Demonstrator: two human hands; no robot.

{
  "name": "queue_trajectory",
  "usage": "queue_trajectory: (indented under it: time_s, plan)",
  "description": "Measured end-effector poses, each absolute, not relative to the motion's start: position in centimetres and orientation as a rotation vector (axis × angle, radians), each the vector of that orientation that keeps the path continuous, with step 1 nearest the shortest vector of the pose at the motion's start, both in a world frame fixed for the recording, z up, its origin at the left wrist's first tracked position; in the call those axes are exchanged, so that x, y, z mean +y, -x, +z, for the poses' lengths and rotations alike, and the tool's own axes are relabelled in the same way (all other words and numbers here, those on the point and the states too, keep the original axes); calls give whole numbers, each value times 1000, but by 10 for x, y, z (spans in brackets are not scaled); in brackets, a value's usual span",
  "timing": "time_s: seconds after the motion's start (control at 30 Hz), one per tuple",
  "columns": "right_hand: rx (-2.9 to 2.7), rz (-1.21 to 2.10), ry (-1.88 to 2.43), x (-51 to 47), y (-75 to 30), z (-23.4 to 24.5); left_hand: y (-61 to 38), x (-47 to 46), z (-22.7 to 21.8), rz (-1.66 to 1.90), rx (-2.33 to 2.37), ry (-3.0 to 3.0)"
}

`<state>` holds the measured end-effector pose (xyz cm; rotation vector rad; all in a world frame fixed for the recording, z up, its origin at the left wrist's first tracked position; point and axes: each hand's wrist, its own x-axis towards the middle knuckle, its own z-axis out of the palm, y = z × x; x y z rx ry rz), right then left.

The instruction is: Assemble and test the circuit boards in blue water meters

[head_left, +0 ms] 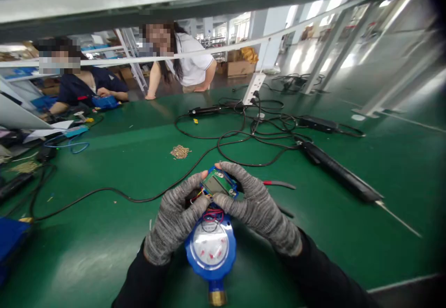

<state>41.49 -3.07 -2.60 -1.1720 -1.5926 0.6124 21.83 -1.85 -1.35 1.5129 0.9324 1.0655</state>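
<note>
Circuit board (219, 183), one: grasped between left hand (177, 215) and right hand (259, 206), toward the counter's (104, 168) near edge. Best handled by rims, red wires (213, 213) slack.

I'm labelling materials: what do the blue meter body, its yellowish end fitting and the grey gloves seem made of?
Blue meter body: painted metal or plastic; its smooth gloss leaves that open. End fitting: probably brass, given its yellowish metallic sheen. Grey gloves: apparently knitted yarn, matte, with visible ribbing and flecks; the fibre can't be told.
</note>
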Motion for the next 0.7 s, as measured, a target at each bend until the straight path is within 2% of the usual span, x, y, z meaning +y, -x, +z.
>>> queue_trajectory:
  time_s: [0.2,0.7]
  plan:
    - [-1553,737,1098,-32,-416,-26,-216,-20,-13,1082,904,-1467]
    - [-1612,702,1114,-31,-421,-30,-219,-19,-13,1111,870,-1462]
